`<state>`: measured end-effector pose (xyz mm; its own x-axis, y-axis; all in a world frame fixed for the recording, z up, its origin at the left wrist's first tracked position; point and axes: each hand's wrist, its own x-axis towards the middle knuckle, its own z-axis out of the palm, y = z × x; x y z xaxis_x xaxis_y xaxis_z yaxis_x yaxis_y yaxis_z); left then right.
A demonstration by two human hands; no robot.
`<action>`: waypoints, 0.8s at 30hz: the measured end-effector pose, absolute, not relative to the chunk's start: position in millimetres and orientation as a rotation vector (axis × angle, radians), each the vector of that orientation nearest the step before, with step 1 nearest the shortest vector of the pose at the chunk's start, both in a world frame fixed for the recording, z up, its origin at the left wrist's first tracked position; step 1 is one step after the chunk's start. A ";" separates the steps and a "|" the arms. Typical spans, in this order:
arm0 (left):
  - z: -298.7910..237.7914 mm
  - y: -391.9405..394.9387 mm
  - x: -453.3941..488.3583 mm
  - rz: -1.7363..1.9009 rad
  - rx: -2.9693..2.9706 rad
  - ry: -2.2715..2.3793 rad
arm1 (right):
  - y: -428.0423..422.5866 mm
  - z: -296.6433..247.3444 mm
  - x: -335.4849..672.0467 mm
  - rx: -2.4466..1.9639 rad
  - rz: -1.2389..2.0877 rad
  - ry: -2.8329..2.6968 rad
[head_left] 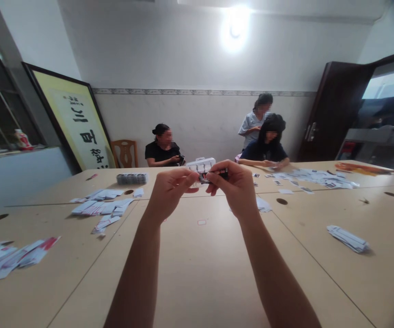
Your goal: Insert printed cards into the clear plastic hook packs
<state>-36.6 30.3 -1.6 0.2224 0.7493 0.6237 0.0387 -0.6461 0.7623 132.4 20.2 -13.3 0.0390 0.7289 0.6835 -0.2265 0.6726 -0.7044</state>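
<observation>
Both my hands are raised above the table [204,273], close together. My left hand [168,189] pinches one end of a small dark and red item [208,176], and my right hand [235,184] pinches its other end. Fingers of both hands are curled round it. Just behind my fingertips stands a white plastic tray [201,164] with small compartments. What the small item is I cannot make out.
Stacks of white cards [103,207] lie at the left, more [8,257] at the near left edge, one bundle [348,238] at the right. A dark stack [132,178] sits further back. Three other people [266,146] are at the far side. Loose cards [315,178] spread before them.
</observation>
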 end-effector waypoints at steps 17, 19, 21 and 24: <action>-3.0 32.6 -41.1 1.441 1.800 0.612 | 15.0 -19.7 133.2 -0.301 0.025 -1.597; -3.0 32.3 -40.3 1.472 1.810 0.631 | 14.2 -19.7 131.9 -0.306 -0.145 -1.609; -2.4 31.5 -39.4 1.500 1.821 0.652 | 13.7 -20.4 130.1 -0.308 -0.253 -1.607; -1.0 30.5 -38.3 1.526 1.839 0.705 | 11.6 -21.8 127.4 -0.282 -0.348 -1.598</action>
<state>-38.3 30.5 -1.0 0.1825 0.7457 0.6408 0.0045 -0.6524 0.7579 127.4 11.6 -21.8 -0.0575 -0.0306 0.9979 0.3873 0.9206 0.0505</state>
